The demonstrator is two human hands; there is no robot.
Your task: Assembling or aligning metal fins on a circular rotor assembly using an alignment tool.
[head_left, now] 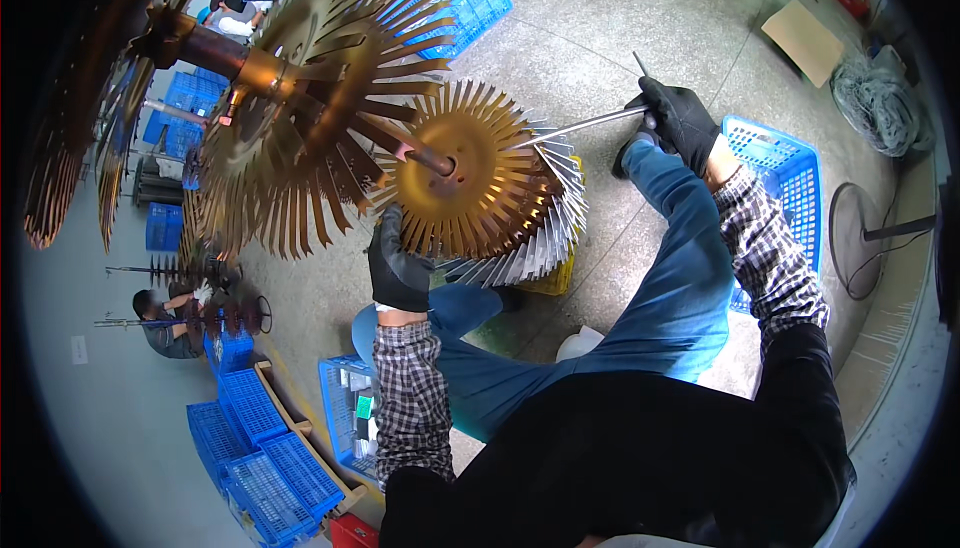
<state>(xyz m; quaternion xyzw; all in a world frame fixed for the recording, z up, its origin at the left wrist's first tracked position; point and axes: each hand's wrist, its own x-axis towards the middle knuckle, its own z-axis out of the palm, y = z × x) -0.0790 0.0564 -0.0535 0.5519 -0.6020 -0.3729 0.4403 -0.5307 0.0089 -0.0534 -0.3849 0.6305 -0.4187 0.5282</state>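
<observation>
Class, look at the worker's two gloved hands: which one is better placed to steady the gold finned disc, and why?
Left. The left hand already rests against the gold finned disc's lower rim, while the right hand is off to the side, gripping a metal rod.

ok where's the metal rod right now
In the head view the metal rod is up and right of centre, its far end gripped in the right hand, its tip reaching left to the gold finned disc.

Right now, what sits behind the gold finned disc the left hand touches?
Behind the gold finned disc fans a stack of silvery fins, over a yellow crate. The disc covers the stack's middle. The left hand grips the disc's lower edge.
</observation>
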